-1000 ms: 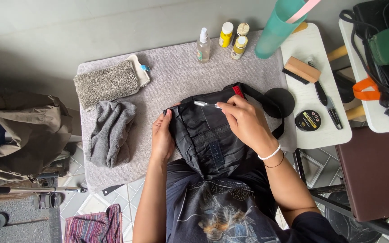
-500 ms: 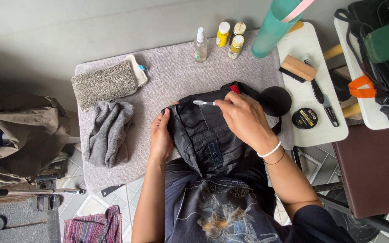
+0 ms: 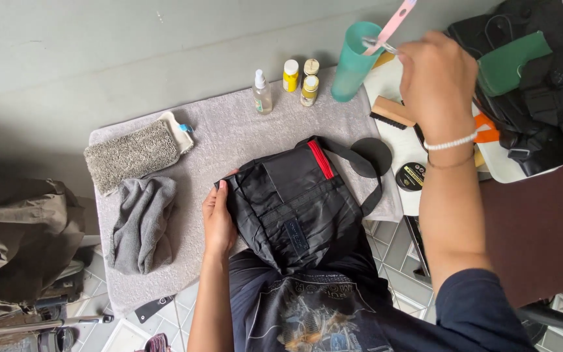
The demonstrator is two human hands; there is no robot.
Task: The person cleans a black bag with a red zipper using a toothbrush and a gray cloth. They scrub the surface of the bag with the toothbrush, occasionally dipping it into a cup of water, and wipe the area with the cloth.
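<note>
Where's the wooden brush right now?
In the head view, the wooden brush lies on the white side table at upper right, just right of the teal cup, below the raised right hand.

1. A makeshift cleaning spot at home, set low against a plain grey wall [image 3: 131, 45]
2. A grey towel [image 3: 229, 140] spread as a work surface over a tiled floor [image 3: 392, 261]
3. Small bottles [image 3: 291, 75], a wooden brush [image 3: 392, 112] and a polish tin [image 3: 412, 176] stand around it

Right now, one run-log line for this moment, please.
left hand: flat on black bag | right hand: holds small brush at teal cup | bag on grey towel
</note>
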